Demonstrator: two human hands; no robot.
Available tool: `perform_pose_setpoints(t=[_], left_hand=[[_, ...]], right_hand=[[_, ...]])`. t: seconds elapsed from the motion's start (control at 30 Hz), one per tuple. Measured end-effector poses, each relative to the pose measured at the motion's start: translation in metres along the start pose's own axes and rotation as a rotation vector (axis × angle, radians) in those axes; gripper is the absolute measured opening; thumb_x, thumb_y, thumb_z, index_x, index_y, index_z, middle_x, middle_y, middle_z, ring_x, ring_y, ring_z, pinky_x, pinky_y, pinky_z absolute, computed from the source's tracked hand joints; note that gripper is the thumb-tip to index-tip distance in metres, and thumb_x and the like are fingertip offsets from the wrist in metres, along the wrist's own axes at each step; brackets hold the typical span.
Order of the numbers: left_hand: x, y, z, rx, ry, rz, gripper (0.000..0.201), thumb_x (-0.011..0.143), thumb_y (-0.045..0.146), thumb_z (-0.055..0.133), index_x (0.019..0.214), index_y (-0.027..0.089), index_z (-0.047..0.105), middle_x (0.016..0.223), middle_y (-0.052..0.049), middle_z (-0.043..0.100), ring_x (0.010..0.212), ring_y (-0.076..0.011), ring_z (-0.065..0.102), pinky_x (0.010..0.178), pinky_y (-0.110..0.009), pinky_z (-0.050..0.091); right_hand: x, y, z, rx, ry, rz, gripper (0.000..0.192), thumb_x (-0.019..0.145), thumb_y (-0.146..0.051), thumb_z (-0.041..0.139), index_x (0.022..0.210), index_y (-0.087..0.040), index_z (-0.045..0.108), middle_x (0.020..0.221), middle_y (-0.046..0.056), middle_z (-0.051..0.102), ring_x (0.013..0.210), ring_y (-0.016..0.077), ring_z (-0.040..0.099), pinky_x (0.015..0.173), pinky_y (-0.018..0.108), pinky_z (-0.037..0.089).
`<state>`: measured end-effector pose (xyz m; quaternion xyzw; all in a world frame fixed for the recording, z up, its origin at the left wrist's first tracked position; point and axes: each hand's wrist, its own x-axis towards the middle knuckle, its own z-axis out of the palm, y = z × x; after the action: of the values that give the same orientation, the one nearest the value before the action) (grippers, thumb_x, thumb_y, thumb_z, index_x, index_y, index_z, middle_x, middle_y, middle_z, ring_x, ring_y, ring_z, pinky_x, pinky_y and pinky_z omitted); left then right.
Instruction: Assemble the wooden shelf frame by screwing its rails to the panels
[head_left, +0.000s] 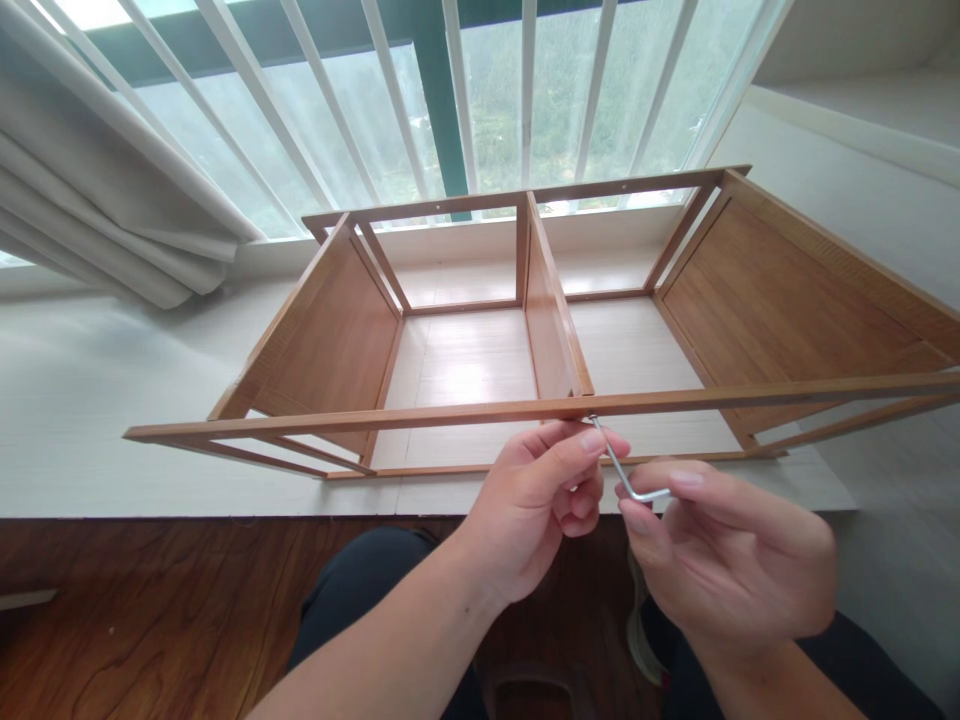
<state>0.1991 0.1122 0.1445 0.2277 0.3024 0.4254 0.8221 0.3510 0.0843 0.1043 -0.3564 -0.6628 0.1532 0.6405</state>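
A silver L-shaped hex key [616, 465] slants up to the front rail [480, 411] of a brown wooden shelf frame. Its upper end meets a small screw head [592, 419] at the rail, just below the front end of the middle panel [553, 300]. Near that upper end, my left hand [536, 495] pinches the key's long arm between thumb and fingers. My right hand [731, 550] grips the key around its bend and short arm. Any screw shaft is hidden by the rail and fingers.
The frame's left side panel [330, 330] and right side panel [810, 290] stand on a pale window ledge [97, 400]. White bars [527, 100] cross the window behind, and a grey curtain [97, 150] hangs left. Below are a dark wood floor [150, 600] and my knees.
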Motion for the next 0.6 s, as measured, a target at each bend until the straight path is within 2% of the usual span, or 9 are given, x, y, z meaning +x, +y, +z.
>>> perform_pose_setpoints(t=[0.2, 0.43, 0.6], left_hand=[[0.0008, -0.0009, 0.0001, -0.02, -0.002, -0.003, 0.018, 0.088, 0.032, 0.078, 0.084, 0.014, 0.077, 0.055, 0.006, 0.035, 0.052, -0.0059, 0.029, 0.045, -0.017, 0.02], [0.0, -0.0006, -0.0005, -0.019, -0.005, -0.013, 0.02, 0.087, 0.034, 0.079, 0.083, 0.014, 0.077, 0.057, 0.007, 0.033, 0.053, -0.0059, 0.029, 0.045, -0.017, 0.02], [0.0009, -0.0014, -0.0018, -0.026, 0.023, -0.014, 0.022, 0.084, 0.035, 0.082, 0.081, 0.015, 0.076, 0.059, 0.006, 0.034, 0.053, -0.0055, 0.03, 0.045, -0.017, 0.02]], right_hand=[[-0.0007, -0.0004, 0.0004, -0.017, -0.021, -0.003, 0.043, 0.076, 0.005, 0.077, 0.11, -0.02, 0.068, 0.092, 0.004, 0.079, 0.073, 0.0178, 0.074, 0.063, 0.031, 0.064], [0.0015, -0.002, 0.0025, -0.087, -0.01, 0.001, 0.033, 0.078, 0.0, 0.078, 0.1, -0.022, 0.067, 0.086, 0.003, 0.078, 0.071, 0.0179, 0.074, 0.06, 0.029, 0.062], [0.0069, -0.0047, 0.0042, -0.127, -0.057, -0.101, 0.026, 0.08, -0.003, 0.079, 0.095, -0.02, 0.068, 0.077, 0.001, 0.076, 0.065, 0.0184, 0.073, 0.061, 0.032, 0.063]])
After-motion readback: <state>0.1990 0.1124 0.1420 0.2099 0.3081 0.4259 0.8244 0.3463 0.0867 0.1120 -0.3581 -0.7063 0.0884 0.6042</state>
